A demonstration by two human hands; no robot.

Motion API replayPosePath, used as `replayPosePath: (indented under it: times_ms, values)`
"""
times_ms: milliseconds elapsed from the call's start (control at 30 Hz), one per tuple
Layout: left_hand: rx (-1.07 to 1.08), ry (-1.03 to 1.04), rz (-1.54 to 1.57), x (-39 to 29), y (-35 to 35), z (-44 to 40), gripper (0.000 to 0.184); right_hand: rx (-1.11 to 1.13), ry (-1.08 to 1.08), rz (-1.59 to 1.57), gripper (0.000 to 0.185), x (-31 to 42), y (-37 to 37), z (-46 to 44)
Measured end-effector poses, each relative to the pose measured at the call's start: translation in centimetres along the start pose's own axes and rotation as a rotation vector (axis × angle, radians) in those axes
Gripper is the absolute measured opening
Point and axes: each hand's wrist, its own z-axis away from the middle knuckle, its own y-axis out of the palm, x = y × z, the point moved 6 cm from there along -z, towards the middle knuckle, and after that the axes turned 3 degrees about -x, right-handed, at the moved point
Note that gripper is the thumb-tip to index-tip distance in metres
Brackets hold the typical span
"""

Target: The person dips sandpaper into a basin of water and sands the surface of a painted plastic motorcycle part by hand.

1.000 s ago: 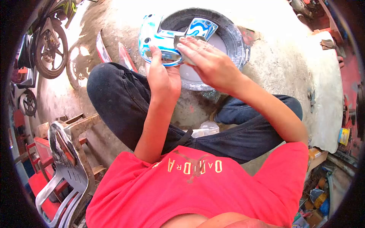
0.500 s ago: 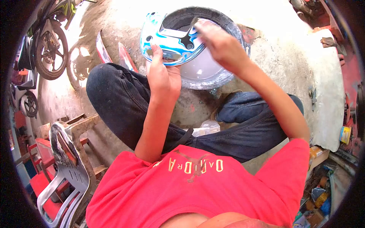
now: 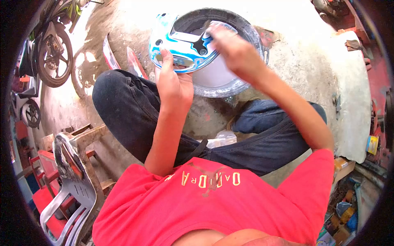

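Observation:
A white motorcycle body panel [image 3: 186, 44] with blue and black patches is tilted over the round dark basin [image 3: 223, 92], which holds cloudy liquid. My left hand [image 3: 175, 84] grips the panel's near edge, thumb on top and fingers hidden underneath. At the panel's far right arm is my right hand [image 3: 238, 51], its fingers pinched on a small dark grey piece [image 3: 207, 24] that looks like sandpaper. Those fingers are slightly blurred and cover the spot where the piece meets the panel.
Two red-and-white panels [image 3: 135, 63] lie on the concrete floor left of the basin. A worn grey plastic chair [image 3: 80, 186] stands at lower left, a motorcycle wheel [image 3: 56, 57] at upper left. A long pale slab [image 3: 355, 110] runs along the right.
The panel and my left hand have shifted slightly left and down. My right hand has moved a little left, still at the panel's right arm.

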Motion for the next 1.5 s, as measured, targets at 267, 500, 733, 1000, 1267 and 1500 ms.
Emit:
replayPosePath:
  times_ms: [267, 500, 733, 1000, 1267, 1500]
  values:
    - [0.015, -0.049, 0.022, 0.3, -0.8, -0.5, 0.032, -0.002, 0.047, 0.014, 0.036, -2.4, -0.4, 0.0]
    - [0.005, -0.077, -0.008, 0.5, -1.4, -1.1, 0.034, 0.055, -0.145, 0.004, 0.042, 5.3, 0.4, 1.2]
    - [-0.001, -0.042, -0.009, 0.2, -0.9, -0.6, 0.035, 0.021, 0.098, 0.037, 0.036, -1.9, -0.3, 0.6]
    - [0.023, -0.042, 0.003, 0.1, -1.3, -1.0, 0.037, -0.026, 0.078, 0.029, 0.036, -2.0, -0.5, 0.3]
    - [0.01, -0.034, 0.011, 0.0, -1.5, -1.2, 0.034, 0.029, -0.018, -0.014, 0.036, 1.5, 0.1, 0.9]
    - [0.037, -0.032, 0.014, 0.2, -1.5, -0.9, 0.032, 0.048, -0.015, 0.01, 0.042, 2.0, 0.6, 1.2]
